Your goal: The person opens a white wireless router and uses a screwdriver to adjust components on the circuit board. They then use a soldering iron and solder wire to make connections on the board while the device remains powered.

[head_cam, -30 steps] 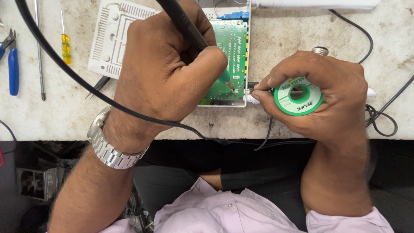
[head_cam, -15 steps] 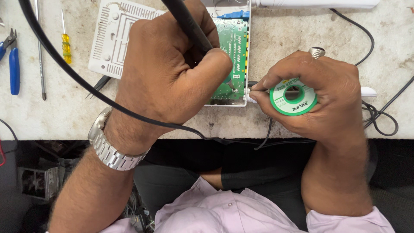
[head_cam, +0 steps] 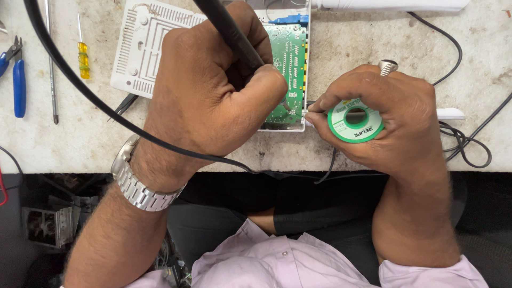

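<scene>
My left hand (head_cam: 213, 90) is wrapped around a black soldering iron (head_cam: 226, 29), whose tip points down at the near right corner of a green circuit board (head_cam: 290, 58). The board lies in an open white plastic case (head_cam: 144, 48). My right hand (head_cam: 384, 114) grips a green spool of solder wire (head_cam: 356, 121), with thumb and forefinger pinched at the board's right edge, close to the iron's tip. The tip itself is mostly hidden behind my left thumb. A metal watch (head_cam: 136, 181) sits on my left wrist, and a ring (head_cam: 388, 66) on my right hand.
The iron's black cord (head_cam: 69, 74) sweeps across the pale stone worktop (head_cam: 373, 37). At the far left lie blue-handled pliers (head_cam: 18, 80), a long thin metal tool (head_cam: 50, 64) and a small yellow screwdriver (head_cam: 82, 53). Black cables (head_cam: 464, 144) coil at the right; a white device (head_cam: 389, 4) lies along the top.
Both hands have barely shifted. The right hand with the spool has edged slightly toward the board's corner, and the iron stays at the same spot.
</scene>
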